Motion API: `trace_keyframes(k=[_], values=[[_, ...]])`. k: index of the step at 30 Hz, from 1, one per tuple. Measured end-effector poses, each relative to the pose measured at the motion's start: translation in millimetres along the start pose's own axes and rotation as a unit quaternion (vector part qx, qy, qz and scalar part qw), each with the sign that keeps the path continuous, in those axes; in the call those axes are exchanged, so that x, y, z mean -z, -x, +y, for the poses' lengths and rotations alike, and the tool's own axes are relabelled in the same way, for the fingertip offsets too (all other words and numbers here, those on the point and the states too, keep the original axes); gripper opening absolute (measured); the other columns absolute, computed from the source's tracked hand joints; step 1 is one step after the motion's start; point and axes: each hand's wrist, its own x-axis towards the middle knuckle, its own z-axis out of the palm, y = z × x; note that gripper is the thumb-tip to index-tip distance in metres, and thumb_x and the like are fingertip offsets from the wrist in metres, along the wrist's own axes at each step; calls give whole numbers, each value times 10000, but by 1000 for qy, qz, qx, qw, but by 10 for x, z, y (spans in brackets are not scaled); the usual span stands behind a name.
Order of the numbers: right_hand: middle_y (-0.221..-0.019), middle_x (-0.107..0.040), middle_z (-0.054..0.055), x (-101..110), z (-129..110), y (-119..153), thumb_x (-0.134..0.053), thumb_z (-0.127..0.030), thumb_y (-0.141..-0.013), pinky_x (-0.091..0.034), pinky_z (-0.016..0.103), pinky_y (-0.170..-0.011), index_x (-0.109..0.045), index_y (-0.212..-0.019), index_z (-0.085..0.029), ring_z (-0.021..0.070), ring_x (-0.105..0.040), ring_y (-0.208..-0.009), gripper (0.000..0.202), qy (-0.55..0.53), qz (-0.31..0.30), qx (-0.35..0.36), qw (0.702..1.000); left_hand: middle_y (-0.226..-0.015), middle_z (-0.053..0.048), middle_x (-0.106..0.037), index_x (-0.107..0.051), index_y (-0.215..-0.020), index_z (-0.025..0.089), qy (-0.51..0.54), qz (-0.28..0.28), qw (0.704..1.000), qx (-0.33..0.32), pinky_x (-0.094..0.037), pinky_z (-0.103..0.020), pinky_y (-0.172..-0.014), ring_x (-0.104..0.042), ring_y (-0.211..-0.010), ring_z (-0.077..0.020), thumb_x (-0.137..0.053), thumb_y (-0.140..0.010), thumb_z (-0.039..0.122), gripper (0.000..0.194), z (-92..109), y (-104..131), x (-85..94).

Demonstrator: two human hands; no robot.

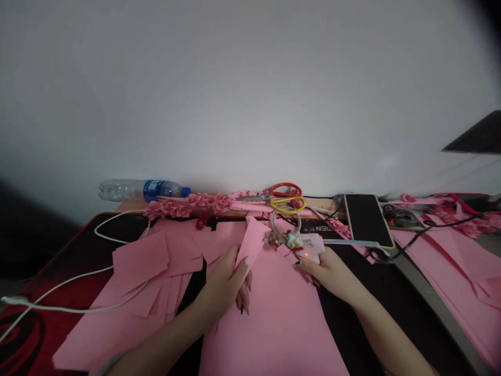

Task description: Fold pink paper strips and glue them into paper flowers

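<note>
My left hand (230, 277) pinches a narrow strip of pink paper (254, 240) between thumb and fingers, tilted upward over a large pink sheet (274, 318). Closed around a whitish glue gun (311, 246), my right hand (329, 271) sits to the right of the strip. An orange light glows on the gun, and a translucent stick (352, 242) juts from its rear. Close to the right thumb tip lies a small pink paper piece (287, 254); whether the thumb touches it I cannot tell. Colourful small bits (287, 239) cluster by the gun's front, below a pale ring (285, 230).
Pink paper pieces (141, 258) pile up at left, crossed by a white cable (78, 309). Along the wall lie a plastic bottle (144, 190), pink paper flowers (191, 203), scissors (284, 197) and a phone (368, 219). More pink sheets (442, 277) lie at right.
</note>
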Motion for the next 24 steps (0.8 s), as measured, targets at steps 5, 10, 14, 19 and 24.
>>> trace_keyframes(k=[5, 10, 14, 19, 24], values=[[-491, -464, -42, -6, -36, 12, -562, -405, -826, -322, 232, -460, -457, -624, -196, 102, -412, -454, 309, -20, 5, -3, 1000, -589, 99, -486, -365, -843, 217, -8, 0, 1000, -5, -340, -151, -272, -539, -293, -87, -401, -880, 472, 260, 9, 1, 4], [-546, -466, -54, -24, -78, 20, -574, -420, -827, -293, 224, -448, -563, -895, -167, 94, -368, -470, 262, -72, -4, 1, 997, -578, 100, -484, -364, -851, 217, -6, 5, 1000, -9, -339, -156, -269, -533, -286, -91, -393, -883, 473, 259, -8, -11, 1], [-582, -469, -52, -32, -88, 36, -603, -317, -795, -316, 220, -478, -583, -913, -166, 94, -389, -510, 193, -78, -6, 3, 997, -580, 99, -492, -364, -852, 217, -9, 5, 1000, -8, -335, -155, -274, -531, -288, -88, -395, -885, 465, 252, -3, -14, -4], [-576, -469, -60, -46, -88, 45, -578, -194, -750, -332, 213, -468, -582, -918, -172, 95, -400, -510, 170, -54, 19, -31, 998, -582, 102, -481, -361, -843, 218, -7, 0, 1000, -2, -339, -154, -279, -530, -292, -83, -393, -886, 450, 238, 18, -6, 0], [-560, -466, -61, -53, -119, 36, -576, -161, -711, -331, 215, -451, -592, -923, -162, 98, -405, -494, 213, -31, 28, -23, 999, -587, 98, -485, -358, -861, 222, -4, -2, 1000, 6, -338, -155, -278, -531, -295, -86, -395, -885, 453, 236, 23, -2, -1]])
